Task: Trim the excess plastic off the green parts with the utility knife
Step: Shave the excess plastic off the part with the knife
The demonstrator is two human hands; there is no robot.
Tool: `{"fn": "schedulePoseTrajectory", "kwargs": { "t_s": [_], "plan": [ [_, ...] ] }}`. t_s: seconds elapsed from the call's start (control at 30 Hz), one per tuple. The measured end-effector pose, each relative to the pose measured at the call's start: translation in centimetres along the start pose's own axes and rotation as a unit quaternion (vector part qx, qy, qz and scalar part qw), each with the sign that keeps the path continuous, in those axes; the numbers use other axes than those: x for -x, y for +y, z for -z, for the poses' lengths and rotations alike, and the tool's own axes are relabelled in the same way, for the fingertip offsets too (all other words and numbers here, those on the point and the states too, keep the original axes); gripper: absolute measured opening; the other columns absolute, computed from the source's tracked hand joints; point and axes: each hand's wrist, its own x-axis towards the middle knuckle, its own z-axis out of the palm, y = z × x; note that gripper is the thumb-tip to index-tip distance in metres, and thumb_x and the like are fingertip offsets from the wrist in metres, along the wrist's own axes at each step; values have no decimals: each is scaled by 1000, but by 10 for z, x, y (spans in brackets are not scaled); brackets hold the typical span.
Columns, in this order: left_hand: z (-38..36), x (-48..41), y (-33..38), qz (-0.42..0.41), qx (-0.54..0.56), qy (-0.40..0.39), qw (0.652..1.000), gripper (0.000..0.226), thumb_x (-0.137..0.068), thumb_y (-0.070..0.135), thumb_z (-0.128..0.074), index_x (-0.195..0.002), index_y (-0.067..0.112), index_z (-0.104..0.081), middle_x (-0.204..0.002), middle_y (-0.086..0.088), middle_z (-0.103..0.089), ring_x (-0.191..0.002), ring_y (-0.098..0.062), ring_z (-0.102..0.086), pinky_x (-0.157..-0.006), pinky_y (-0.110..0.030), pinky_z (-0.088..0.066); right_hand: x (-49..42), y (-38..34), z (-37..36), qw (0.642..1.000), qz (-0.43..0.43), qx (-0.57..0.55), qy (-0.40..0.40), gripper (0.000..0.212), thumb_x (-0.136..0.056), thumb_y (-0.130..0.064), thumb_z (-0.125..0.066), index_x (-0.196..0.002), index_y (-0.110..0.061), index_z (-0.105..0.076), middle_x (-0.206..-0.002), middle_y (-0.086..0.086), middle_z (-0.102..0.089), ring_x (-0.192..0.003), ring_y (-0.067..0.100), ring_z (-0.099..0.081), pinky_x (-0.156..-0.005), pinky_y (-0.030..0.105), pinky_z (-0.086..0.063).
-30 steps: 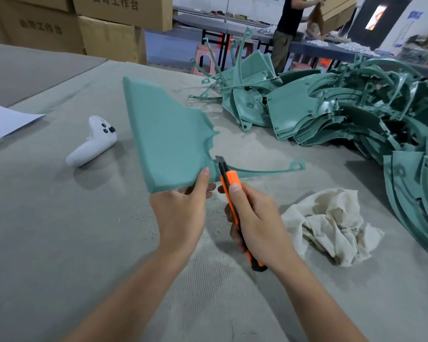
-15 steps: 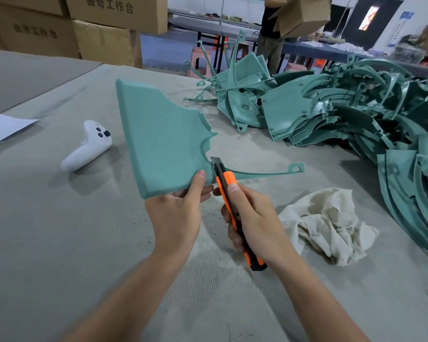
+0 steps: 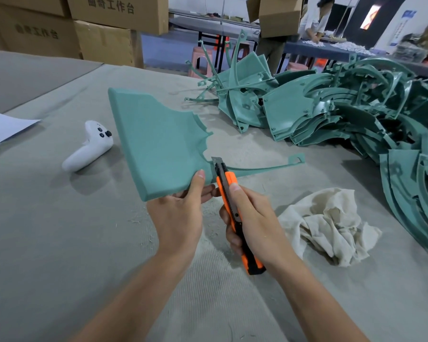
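Note:
My left hand (image 3: 177,215) grips the near corner of a flat green plastic part (image 3: 156,141) and holds it up over the grey table, thumb on its face. A thin curved green strip (image 3: 269,166) runs off the part's lower right edge to a small looped tab. My right hand (image 3: 251,218) is closed around an orange and black utility knife (image 3: 229,196), index finger along its top. The blade tip rests at the spot where the strip joins the part.
A big heap of green parts (image 3: 344,109) fills the right and far side of the table. A crumpled beige rag (image 3: 329,223) lies right of my right hand. A white controller (image 3: 89,146) and a white sheet (image 3: 3,127) lie at left. Cardboard boxes (image 3: 104,25) stand behind; people work at a far table.
The part and both hands have shifted slightly leftward and lower in view. The knife blade stays at the strip's joint. A person behind has lifted a cardboard box.

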Motion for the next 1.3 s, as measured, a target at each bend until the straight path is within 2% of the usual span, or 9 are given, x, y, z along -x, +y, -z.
{"fn": "schedulePoseTrajectory", "kwargs": {
  "t_s": [0.3,0.5,0.6,0.73,0.8,0.9,1.03,1.13,1.3],
  "plan": [
    [-1,0,0,-2,-64,-11,998,33,-89,16,-68,-61,31,-76,-67,5,-74,-72,-15,-74,-76,-38,-60,-2,-2,1,999,-7,-36,3,42,-106,-38,-36,-105,-2,-59,-64,0,-51,-37,13,-38,-35,22,-32],
    [9,0,3,-21,-103,-34,994,19,-92,38,-63,-79,28,-73,-80,14,-75,-82,-5,-72,-81,-31,-57,-4,-1,8,995,-49,-82,13,40,-106,-38,-36,-106,-7,-62,-64,0,-50,-37,12,-37,-36,21,-31],
    [9,-4,8,-23,-83,11,996,31,-91,26,-66,-64,37,-75,-72,12,-74,-78,-13,-74,-80,-40,-59,-10,2,24,993,-66,-82,57,40,-106,-36,-36,-105,-6,-62,-63,0,-50,-37,11,-38,-35,21,-31],
    [8,-10,12,-45,-69,30,996,47,-90,17,-67,-62,54,-70,-64,14,-72,-67,-14,-74,-80,-44,-59,-15,10,46,982,-3,78,171,38,-105,-36,-37,-96,-9,-62,-63,2,-50,-42,16,-41,-38,30,-34],
    [10,-11,9,-55,-75,28,995,41,-87,19,-68,-61,50,-72,-61,10,-71,-62,-17,-73,-75,-45,-60,-16,15,48,946,78,222,223,39,-105,-36,-36,-88,-11,-60,-62,8,-51,-47,23,-43,-43,39,-38],
    [13,-14,6,-30,-73,38,996,27,-86,18,-69,-61,27,-74,-59,1,-71,-57,-23,-72,-63,-40,-60,-15,15,43,900,185,298,258,33,-104,-40,-31,-78,-29,-48,-63,7,-55,-53,22,-49,-43,28,-37],
    [17,-25,4,45,-16,47,998,14,-90,8,-65,-76,10,-68,-59,-7,-71,-56,-25,-71,-48,-25,-55,-12,7,44,901,212,233,298,26,-107,-33,-31,-87,-38,-47,-70,6,-56,-51,28,-52,-46,44,-45],
    [18,-26,3,69,-13,23,997,12,-88,7,-66,-76,5,-68,-58,-7,-70,-52,-23,-69,-45,-24,-51,-10,-2,48,946,153,26,283,23,-104,-41,-42,-96,-27,-59,-68,-1,-51,-47,16,-43,-41,31,-38],
    [13,-15,2,48,-38,-108,992,4,-85,10,-71,-84,7,-71,-65,-13,-72,-51,-25,-67,-46,-27,-51,-11,-10,55,938,101,-158,292,31,-92,-30,-68,-63,-24,-59,-58,-1,-51,-38,11,-34,-37,23,-31]
  ]
}}
